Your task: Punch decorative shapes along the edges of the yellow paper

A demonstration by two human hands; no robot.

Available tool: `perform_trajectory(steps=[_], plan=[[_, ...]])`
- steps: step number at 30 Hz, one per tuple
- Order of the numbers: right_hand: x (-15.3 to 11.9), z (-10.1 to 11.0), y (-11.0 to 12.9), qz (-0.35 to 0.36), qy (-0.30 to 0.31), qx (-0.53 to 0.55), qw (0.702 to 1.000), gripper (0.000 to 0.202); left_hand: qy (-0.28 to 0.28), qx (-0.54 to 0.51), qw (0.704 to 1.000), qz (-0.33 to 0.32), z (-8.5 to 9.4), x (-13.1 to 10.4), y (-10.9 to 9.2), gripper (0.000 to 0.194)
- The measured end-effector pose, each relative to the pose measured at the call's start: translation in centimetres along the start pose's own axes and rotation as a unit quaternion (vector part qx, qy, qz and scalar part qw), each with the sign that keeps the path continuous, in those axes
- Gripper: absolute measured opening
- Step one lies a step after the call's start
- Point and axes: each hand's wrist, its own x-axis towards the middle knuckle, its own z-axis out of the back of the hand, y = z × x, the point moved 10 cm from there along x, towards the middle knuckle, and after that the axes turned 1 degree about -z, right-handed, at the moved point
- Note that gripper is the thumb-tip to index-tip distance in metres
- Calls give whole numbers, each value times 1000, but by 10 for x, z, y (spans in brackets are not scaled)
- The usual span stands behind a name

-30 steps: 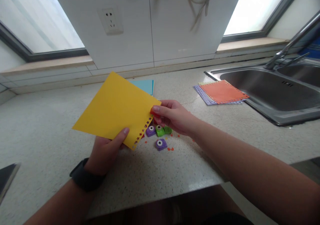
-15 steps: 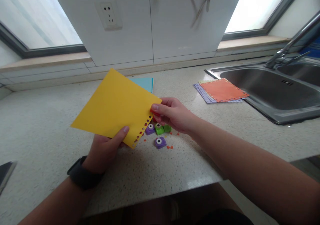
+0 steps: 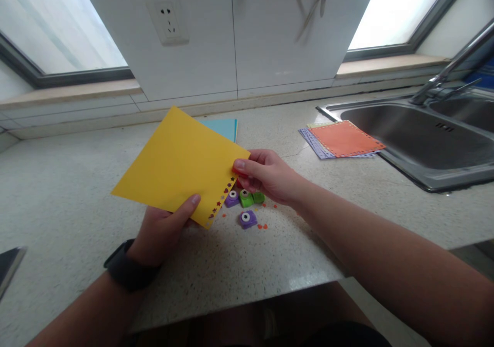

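My left hand (image 3: 170,226) pinches the lower edge of a yellow sheet of paper (image 3: 173,162), thumb on top. Small hearts, stars and other shapes are cut through along the sheet's right edge. At its right corner my right hand (image 3: 266,175) is closed on a red craft punch (image 3: 240,171), thumb pressing on it; the fingers partly hide it. Below lie a purple craft punch (image 3: 232,198), a green craft punch (image 3: 246,198) and another purple craft punch (image 3: 247,218) on the speckled counter. Orange paper bits (image 3: 262,226) are scattered beside them.
Light blue paper (image 3: 222,127) lies behind the yellow sheet. An orange sheet (image 3: 347,139) with punched edges tops a stack of purple and pale sheets by the steel sink (image 3: 409,141). A dark flat object (image 3: 11,267) shows at the left edge.
The yellow sheet has shifted very slightly to the right at its lower left side. Both hands keep their grips, and the punches on the counter stay put.
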Motion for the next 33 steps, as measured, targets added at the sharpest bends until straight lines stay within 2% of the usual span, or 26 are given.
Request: perform_trajectory(steps=[7, 14, 33], plan=[[0, 0, -1, -1, 1, 8, 1000, 35, 0, -12, 1000, 3, 0, 0, 2, 40], [0, -1, 0, -1, -2, 8, 1000, 36, 6, 0, 1000, -6, -3, 0, -6, 35], [1, 1, -1, 8, -7, -2, 1000, 37, 8, 18, 1000, -22, -4, -1, -10, 30]])
